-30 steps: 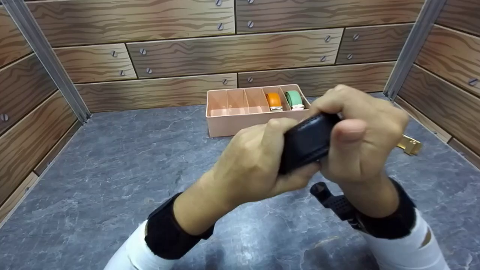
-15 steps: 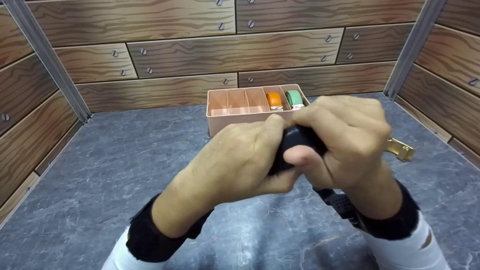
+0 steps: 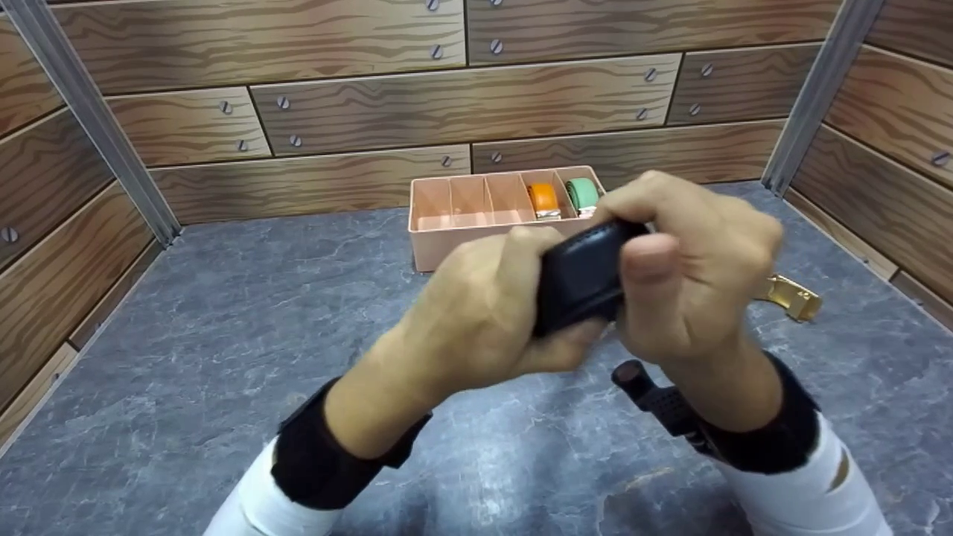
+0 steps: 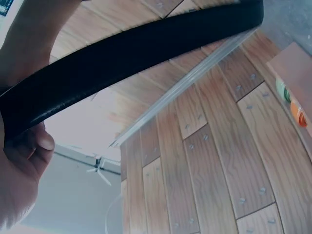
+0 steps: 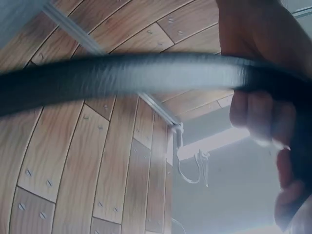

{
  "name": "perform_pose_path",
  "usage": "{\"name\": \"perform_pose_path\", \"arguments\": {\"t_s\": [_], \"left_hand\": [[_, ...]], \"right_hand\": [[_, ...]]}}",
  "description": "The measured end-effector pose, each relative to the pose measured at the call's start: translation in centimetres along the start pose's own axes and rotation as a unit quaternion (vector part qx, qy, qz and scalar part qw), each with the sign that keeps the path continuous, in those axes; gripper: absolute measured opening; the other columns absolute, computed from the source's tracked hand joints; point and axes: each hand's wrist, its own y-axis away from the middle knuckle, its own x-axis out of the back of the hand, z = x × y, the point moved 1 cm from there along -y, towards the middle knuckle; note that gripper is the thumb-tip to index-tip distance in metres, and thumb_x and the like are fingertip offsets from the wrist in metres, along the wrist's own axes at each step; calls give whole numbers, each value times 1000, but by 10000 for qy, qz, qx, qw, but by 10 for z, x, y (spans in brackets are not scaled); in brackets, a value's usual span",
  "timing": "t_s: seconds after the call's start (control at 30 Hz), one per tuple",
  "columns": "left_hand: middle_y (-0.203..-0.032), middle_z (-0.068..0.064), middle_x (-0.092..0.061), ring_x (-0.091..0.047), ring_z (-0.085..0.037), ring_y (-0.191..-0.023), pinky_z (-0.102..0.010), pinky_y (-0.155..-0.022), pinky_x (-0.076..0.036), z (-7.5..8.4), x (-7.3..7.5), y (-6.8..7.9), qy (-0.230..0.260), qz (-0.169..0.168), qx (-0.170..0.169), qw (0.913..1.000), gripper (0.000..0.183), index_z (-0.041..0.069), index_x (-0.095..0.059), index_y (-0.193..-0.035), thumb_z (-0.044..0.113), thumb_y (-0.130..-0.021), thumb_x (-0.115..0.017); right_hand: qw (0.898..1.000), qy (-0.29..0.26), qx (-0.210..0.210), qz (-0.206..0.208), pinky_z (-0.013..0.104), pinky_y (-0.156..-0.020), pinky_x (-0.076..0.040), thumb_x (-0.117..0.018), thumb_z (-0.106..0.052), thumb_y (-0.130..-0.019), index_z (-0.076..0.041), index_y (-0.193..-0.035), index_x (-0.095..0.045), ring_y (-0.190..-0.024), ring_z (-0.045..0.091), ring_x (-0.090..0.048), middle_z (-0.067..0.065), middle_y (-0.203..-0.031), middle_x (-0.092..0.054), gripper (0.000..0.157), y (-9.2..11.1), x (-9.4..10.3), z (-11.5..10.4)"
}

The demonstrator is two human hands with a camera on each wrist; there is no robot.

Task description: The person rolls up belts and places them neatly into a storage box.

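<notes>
A black leather belt (image 3: 584,272) is folded into a thick coil between my two hands in the head view. My left hand (image 3: 476,313) grips the coil from its left side. From the right, my right hand (image 3: 700,268) holds it with curled fingers, its thumb pointing up along the near face. The left wrist view shows a long strip of the belt (image 4: 131,53) arching out from the palm. In the right wrist view the strip (image 5: 161,75) passes through the curled fingers. A gold buckle (image 3: 795,298) shows beyond the right hand; whether it joins the belt is hidden.
A pink divided box (image 3: 461,249) stands at the back of the grey marbled table (image 3: 260,320). An orange rolled belt (image 3: 544,199) and a green rolled belt (image 3: 581,196) sit in its two right compartments. Wood-patterned walls (image 3: 372,112) enclose the table.
My right hand has turned over the coil and back again, while both hands shifted slightly left with the belt. The gold buckle has slid a little left and nearer.
</notes>
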Motion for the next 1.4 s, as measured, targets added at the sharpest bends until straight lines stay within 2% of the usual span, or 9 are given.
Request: {"name": "perform_pose_path", "arguments": {"t_s": [0.13,0.27,0.5,0.7,0.83,0.97,1.1,1.27,1.4], "left_hand": [[-83,-6,-62,-58,-16,-62,-30,-58,-55,-1,5,-2,-116,-304,68,9994,42,-1,-53,-103,36,-86,-66],[-81,-4,-59,-56,-16,-60,-30,-56,-54,2,7,-4,7,-464,119,9989,42,-1,-54,-105,34,-85,-66],[-101,-10,-70,-67,-17,-77,-31,-70,-58,4,2,-4,192,-224,194,9994,58,-4,-50,-120,38,-87,-71],[-94,-10,-66,-63,-16,-70,-28,-66,-57,6,1,-2,84,-156,188,9997,50,-4,-50,-108,36,-87,-72],[-86,-8,-64,-60,-16,-63,-29,-59,-55,5,6,-3,-165,-120,119,9997,43,-2,-52,-100,33,-84,-72],[-81,-5,-60,-55,-15,-58,-29,-54,-52,6,9,-5,-273,-310,59,9991,40,-1,-54,-100,34,-86,-67],[-81,-5,-59,-56,-15,-59,-29,-56,-53,8,9,-7,-25,-283,19,9996,41,-2,-55,-101,32,-84,-69],[-92,-8,-66,-62,-15,-67,-28,-63,-57,8,4,-7,304,59,-9,9995,51,-5,-56,-107,29,-77,-77],[-88,-9,-65,-62,-14,-65,-25,-63,-56,6,1,-5,209,130,-17,9997,50,-5,-55,-101,30,-74,-79]], "right_hand": [[9963,533,640,-205,27,-42,-36,-61,-65,-86,-13,-65,-73,-42,14,-48,-3,-57,-62,57,-2,-2,-2],[9945,621,844,-87,29,-42,-34,-64,-61,-85,-13,-63,-74,-41,15,-42,-3,-53,-57,54,-2,-2,-5],[9990,136,267,339,22,-44,-33,-60,-57,-91,-10,-58,-70,-42,12,-43,1,-52,-57,58,-4,3,-2],[9989,-323,-128,306,21,-46,-35,-57,-57,-93,-5,-58,-66,-44,12,-44,4,-52,-57,63,-3,2,-2],[9996,-67,235,-111,22,-47,-41,-59,-63,-89,-7,-65,-70,-45,14,-51,3,-58,-63,62,-4,1,-3],[9954,440,684,-503,28,-44,-40,-64,-65,-84,-12,-68,-74,-45,15,-50,-2,-60,-63,56,-6,2,-6],[9936,673,865,-261,30,-40,-30,-65,-64,-84,-14,-64,-73,-41,13,-38,-5,-54,-55,55,-4,3,-7],[9991,154,347,160,23,-43,-29,-58,-60,-92,-11,-59,-69,-42,11,-39,-1,-52,-55,60,-3,3,-4],[9997,-192,-166,38,21,-46,-29,-54,-55,-96,-8,-60,-68,-46,11,-40,1,-55,-55,60,-3,3,-6]]}}
